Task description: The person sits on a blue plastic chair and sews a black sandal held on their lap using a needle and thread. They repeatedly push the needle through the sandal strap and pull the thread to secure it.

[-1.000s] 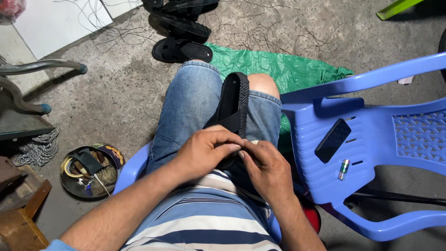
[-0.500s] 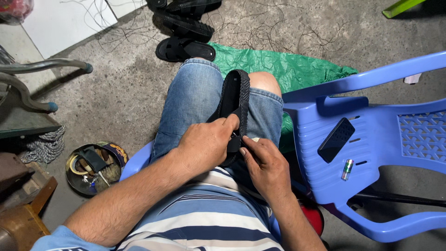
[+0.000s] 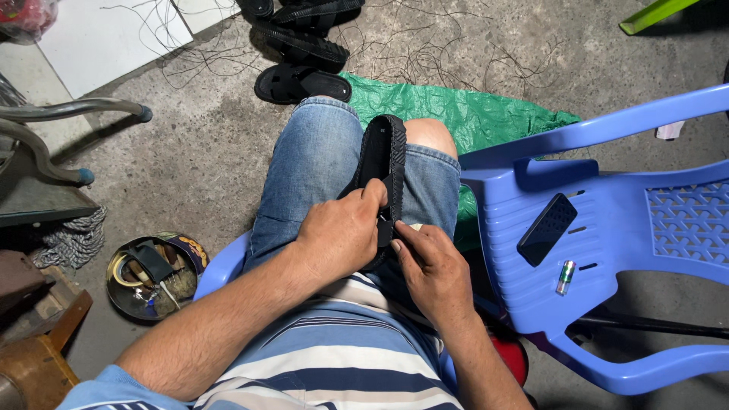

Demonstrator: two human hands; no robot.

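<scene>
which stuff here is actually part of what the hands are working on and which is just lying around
In use:
left hand
right hand
black sandal on the lap, held by both hands

Lying about:
phone and small battery on the blue chair
round tin of tools
sandals on the floor
green sheet

A dark phone (image 3: 547,228) lies screen-up and tilted on the seat of the blue plastic chair (image 3: 607,228); its rectangular screen is black and unlit. Just below it on the same seat lies a small cylindrical battery (image 3: 565,277) with a green and silver label. On the floor at the left stands a round tin (image 3: 152,275) with a dark, yellow-patterned printed rim, holding tools. At the top left corner sits a red, shiny plastic bag (image 3: 26,15), only partly in view.
</scene>
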